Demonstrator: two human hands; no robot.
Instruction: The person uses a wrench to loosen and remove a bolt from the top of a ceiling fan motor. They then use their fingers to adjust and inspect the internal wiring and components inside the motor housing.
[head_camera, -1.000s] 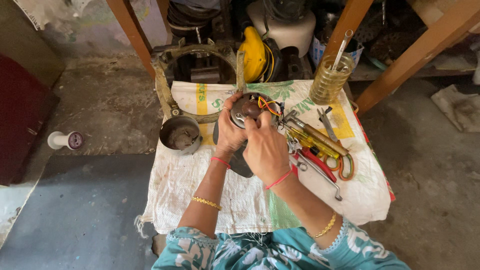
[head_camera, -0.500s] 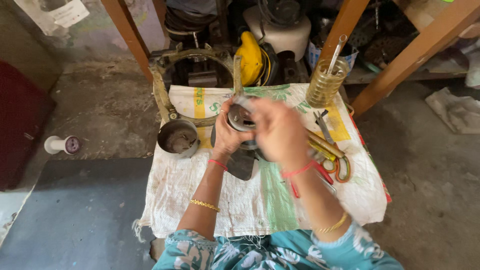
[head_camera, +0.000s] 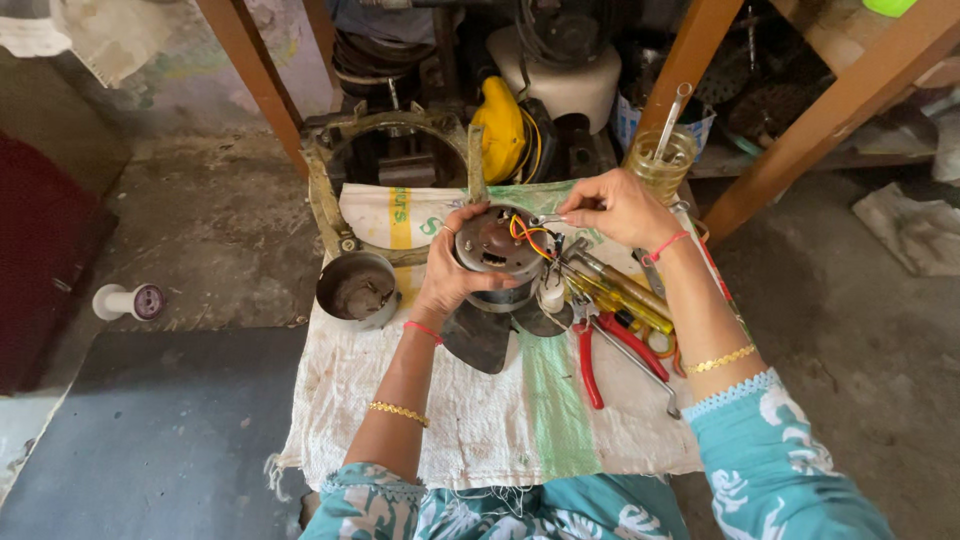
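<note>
Left hand (head_camera: 452, 272) wrapping closed around the round motor (head_camera: 497, 250), right hand (head_camera: 618, 205) pinching its coloured wires (head_camera: 528, 232), both lying over the white woven sack (head_camera: 470, 420) with yellow and green stripes, red-handled pliers (head_camera: 600, 350) just right of the motor

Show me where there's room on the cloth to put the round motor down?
The near part of the woven sack cloth is bare, below the red-handled pliers and the left hand. Its right side is crowded with screwdrivers; the metal cup fills the left corner. The right hand holds the motor wires.
</note>
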